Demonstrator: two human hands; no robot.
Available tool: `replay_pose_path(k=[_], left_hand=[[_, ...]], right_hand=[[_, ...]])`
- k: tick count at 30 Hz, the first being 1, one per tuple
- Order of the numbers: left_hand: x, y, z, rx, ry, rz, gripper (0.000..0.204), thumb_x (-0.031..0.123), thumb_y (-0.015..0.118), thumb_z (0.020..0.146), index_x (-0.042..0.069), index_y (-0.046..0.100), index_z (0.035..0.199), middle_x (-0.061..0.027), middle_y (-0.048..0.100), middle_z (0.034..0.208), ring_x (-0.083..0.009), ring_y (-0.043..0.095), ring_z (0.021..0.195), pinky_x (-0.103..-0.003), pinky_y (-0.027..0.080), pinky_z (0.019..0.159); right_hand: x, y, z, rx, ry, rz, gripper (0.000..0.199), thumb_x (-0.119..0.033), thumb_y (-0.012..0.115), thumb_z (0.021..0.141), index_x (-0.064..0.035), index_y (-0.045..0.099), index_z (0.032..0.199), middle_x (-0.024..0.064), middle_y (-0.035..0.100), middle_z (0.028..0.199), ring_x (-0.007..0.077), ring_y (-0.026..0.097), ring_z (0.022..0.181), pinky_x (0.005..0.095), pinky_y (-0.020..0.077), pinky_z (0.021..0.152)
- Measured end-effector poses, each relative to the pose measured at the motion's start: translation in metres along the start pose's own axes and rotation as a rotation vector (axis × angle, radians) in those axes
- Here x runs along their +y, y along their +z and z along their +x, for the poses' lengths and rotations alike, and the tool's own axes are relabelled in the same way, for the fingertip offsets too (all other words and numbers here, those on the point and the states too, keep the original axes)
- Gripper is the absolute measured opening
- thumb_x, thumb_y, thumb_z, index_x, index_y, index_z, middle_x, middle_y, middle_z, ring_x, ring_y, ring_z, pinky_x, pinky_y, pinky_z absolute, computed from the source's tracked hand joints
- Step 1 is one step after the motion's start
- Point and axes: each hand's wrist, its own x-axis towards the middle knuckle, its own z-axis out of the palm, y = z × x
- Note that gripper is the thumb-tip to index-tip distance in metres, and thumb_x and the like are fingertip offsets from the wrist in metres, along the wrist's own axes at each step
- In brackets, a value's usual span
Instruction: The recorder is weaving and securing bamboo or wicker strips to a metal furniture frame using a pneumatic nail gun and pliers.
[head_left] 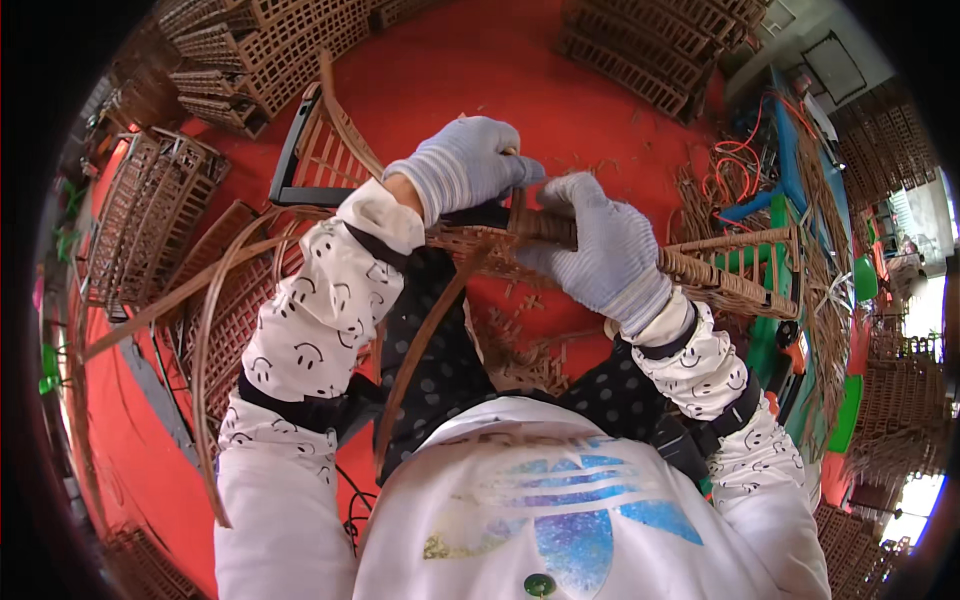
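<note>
Both my hands wear pale grey-blue knit gloves. In front of my lap lies a wicker frame with a dark bar and slatted ends. My left hand is over the bar's middle, its fingertips pinching a flat brown weaving strip that stands up around the bar. Just to the right, my right hand is closed around the wrapped part of the bar, thumb above and fingers below. The far side of the bar is hidden behind the gloves. Loose lengths of brown strip hang beside my left forearm.
Stacks of brown lattice panels stand on the red floor at the far left, with another stack at the far right. Strip scraps litter the floor below the frame. A green-and-blue bench with an orange hose is at the right.
</note>
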Motion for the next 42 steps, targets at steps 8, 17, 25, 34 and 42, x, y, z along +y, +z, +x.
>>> replay_pose_path(k=[8, 17, 25, 34, 42], left_hand=[[-0.01, 0.006, 0.022, -0.261, 0.462, 0.598, 0.023, 0.026, 0.063, 0.08, 0.005, 0.067, 0.089, -0.0144, 0.066, 0.087, -0.0309, 0.063, 0.084, -0.036, 0.05, 0.074], [0.002, 0.003, 0.022, -0.286, 0.097, 0.322, 0.026, 0.027, 0.062, 0.082, 0.002, 0.066, 0.091, -0.0135, 0.068, 0.087, -0.027, 0.066, 0.074, -0.037, 0.052, 0.07], [-0.007, -0.026, -0.029, -0.175, 0.052, -0.056, 0.042, 0.041, 0.062, 0.085, 0.002, 0.067, 0.097, -0.0134, 0.067, 0.082, -0.0214, 0.065, 0.076, -0.034, 0.051, 0.07], [0.001, -0.011, -0.022, -0.366, 0.003, -0.063, 0.032, 0.033, 0.065, 0.082, 0.006, 0.07, 0.098, -0.0123, 0.069, 0.081, -0.0196, 0.065, 0.071, -0.031, 0.05, 0.067], [0.0, -0.018, -0.027, -0.356, -0.188, -0.273, 0.017, 0.018, 0.067, 0.078, 0.006, 0.072, 0.089, -0.0045, 0.068, 0.074, -0.0105, 0.062, 0.066, -0.024, 0.049, 0.064]], right_hand=[[-0.006, 0.004, 0.002, -0.024, -0.134, -0.17, 0.035, -0.039, 0.072, 0.072, -0.0144, 0.061, 0.095, 0.0075, 0.061, 0.078, 0.0289, 0.063, 0.07, 0.0411, 0.0501, 0.064], [-0.012, 0.012, 0.012, -0.051, 0.031, -0.001, 0.033, -0.038, 0.072, 0.073, -0.0111, 0.06, 0.088, 0.0077, 0.063, 0.081, 0.0279, 0.064, 0.075, 0.04, 0.0502, 0.067], [-0.009, 0.005, 0.017, -0.16, 0.087, 0.025, 0.032, -0.035, 0.072, 0.073, -0.0101, 0.06, 0.09, 0.0097, 0.064, 0.084, 0.0293, 0.063, 0.081, 0.0407, 0.05, 0.071], [-0.007, 0.004, 0.011, -0.126, 0.043, -0.002, 0.038, -0.034, 0.075, 0.072, -0.0078, 0.06, 0.095, 0.0118, 0.064, 0.089, 0.0306, 0.064, 0.084, 0.0416, 0.0506, 0.074], [-0.01, 0.004, 0.007, -0.084, 0.046, 0.004, 0.039, -0.029, 0.078, 0.069, -0.0037, 0.061, 0.093, 0.013, 0.065, 0.083, 0.0282, 0.065, 0.077, 0.037, 0.0506, 0.068]])
